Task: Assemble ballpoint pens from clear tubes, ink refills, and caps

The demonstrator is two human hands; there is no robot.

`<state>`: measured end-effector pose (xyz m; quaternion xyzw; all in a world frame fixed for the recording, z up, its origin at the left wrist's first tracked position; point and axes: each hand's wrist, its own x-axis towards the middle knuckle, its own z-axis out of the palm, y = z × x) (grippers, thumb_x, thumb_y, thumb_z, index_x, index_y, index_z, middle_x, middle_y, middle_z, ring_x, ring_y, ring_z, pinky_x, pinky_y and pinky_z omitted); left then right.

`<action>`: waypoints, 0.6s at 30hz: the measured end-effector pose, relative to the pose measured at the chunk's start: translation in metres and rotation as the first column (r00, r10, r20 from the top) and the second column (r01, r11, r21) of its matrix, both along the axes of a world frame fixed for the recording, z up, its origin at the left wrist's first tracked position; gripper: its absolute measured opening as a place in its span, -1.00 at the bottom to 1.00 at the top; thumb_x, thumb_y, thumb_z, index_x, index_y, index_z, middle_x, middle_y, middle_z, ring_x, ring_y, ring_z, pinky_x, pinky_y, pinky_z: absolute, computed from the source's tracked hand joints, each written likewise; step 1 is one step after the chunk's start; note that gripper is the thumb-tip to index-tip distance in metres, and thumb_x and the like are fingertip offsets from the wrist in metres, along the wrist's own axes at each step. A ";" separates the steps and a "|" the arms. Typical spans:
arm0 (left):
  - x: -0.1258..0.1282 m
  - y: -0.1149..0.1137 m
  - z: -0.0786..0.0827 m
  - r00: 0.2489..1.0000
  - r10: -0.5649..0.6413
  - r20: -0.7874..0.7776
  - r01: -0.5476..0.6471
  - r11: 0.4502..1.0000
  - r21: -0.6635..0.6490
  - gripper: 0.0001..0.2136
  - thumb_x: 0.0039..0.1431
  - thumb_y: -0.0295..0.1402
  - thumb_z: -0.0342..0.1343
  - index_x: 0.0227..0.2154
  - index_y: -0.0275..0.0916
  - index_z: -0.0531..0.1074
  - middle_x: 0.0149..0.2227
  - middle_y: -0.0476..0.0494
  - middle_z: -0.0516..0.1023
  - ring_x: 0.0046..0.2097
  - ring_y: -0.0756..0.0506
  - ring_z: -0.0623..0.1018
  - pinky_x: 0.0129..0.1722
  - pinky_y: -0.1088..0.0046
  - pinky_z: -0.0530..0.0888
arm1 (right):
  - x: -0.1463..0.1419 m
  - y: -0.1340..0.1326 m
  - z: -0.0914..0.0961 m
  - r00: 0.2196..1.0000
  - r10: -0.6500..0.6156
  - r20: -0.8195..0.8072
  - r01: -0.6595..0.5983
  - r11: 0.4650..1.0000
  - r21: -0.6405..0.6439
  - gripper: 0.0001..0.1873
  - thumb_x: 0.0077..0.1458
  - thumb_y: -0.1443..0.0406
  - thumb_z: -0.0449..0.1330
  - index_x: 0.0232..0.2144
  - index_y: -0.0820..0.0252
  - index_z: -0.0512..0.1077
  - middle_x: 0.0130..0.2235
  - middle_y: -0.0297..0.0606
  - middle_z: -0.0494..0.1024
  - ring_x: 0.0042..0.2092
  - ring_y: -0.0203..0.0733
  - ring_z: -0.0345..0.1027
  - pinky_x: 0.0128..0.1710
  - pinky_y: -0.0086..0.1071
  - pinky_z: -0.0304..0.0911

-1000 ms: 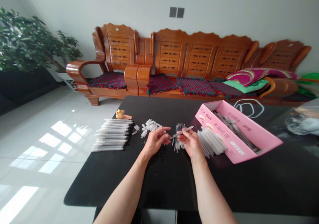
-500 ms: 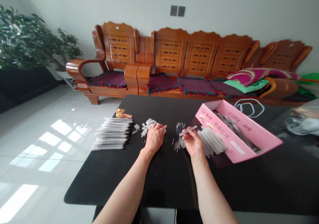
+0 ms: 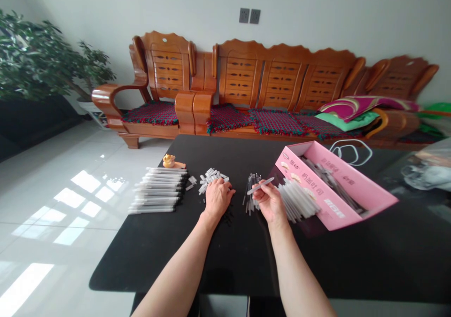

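Note:
My right hand [image 3: 268, 200] pinches a clear pen barrel [image 3: 260, 185] that points up and to the right, above a small bunch of thin refills [image 3: 251, 192]. My left hand [image 3: 216, 196] rests palm down on the black table [image 3: 246, 256], its fingers curled at the near edge of a heap of small white caps [image 3: 210, 177]; whether it holds a cap is hidden. Beside my right hand, on its right, lies a pile of clear barrels [image 3: 299, 200].
A neat stack of finished white pens [image 3: 158, 190] lies at the left, with a small orange figure [image 3: 170, 161] behind it. A tilted pink box [image 3: 334, 188] of grey parts stands at the right. Wooden sofas [image 3: 268, 82] and a plant [image 3: 38, 58] line the wall.
My left hand left the barrel and dropped to the left onto the heap of caps. My right hand kept the barrel and barely shifted.

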<state>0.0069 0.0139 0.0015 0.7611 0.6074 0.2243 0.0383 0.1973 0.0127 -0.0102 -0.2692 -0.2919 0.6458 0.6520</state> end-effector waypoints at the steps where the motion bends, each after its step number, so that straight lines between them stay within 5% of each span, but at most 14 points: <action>1: 0.000 0.000 -0.001 1.000 0.018 0.012 -0.018 1.000 0.002 -0.82 0.19 -0.20 0.15 -0.30 -0.18 0.55 -0.26 -0.17 0.52 -0.16 -0.19 0.48 -0.16 0.30 0.35 | -0.001 0.000 0.001 1.000 0.004 0.005 -0.004 1.000 -0.005 -0.85 -0.06 0.38 0.34 -0.34 0.24 0.53 -0.40 -0.19 0.68 -0.51 -0.25 0.55 -0.49 -0.45 0.51; 5: -0.001 0.002 -0.006 0.997 0.067 0.045 -0.068 0.998 0.017 -0.80 0.14 -0.17 0.19 -0.40 -0.20 0.53 -0.33 -0.19 0.53 -0.21 -0.22 0.50 -0.22 0.29 0.37 | -0.002 -0.002 0.002 0.999 0.029 0.028 -0.029 1.000 -0.011 -0.84 -0.06 0.38 0.35 -0.34 0.23 0.52 -0.39 -0.20 0.68 -0.51 -0.23 0.55 -0.50 -0.44 0.51; 10: 0.000 0.003 -0.011 0.993 0.095 0.071 -0.098 0.994 0.042 -0.97 0.12 -0.38 0.18 -0.41 -0.19 0.49 -0.36 -0.18 0.53 -0.24 -0.22 0.52 -0.27 0.32 0.39 | -0.004 -0.003 0.002 0.998 0.048 0.036 -0.047 0.999 -0.015 -0.83 -0.07 0.37 0.37 -0.35 0.23 0.51 -0.40 -0.21 0.68 -0.51 -0.21 0.56 -0.50 -0.43 0.51; 18: -0.005 0.003 -0.007 0.937 0.097 0.336 -0.106 0.994 0.007 -0.74 0.13 -0.41 0.11 -0.10 -0.20 0.50 -0.34 -0.13 0.53 -0.29 -0.14 0.52 -0.25 0.36 0.41 | -0.003 -0.002 -0.001 0.999 0.042 0.028 -0.042 0.999 -0.009 -0.80 -0.07 0.38 0.36 -0.31 0.25 0.51 -0.39 -0.17 0.68 -0.50 -0.20 0.56 -0.50 -0.41 0.51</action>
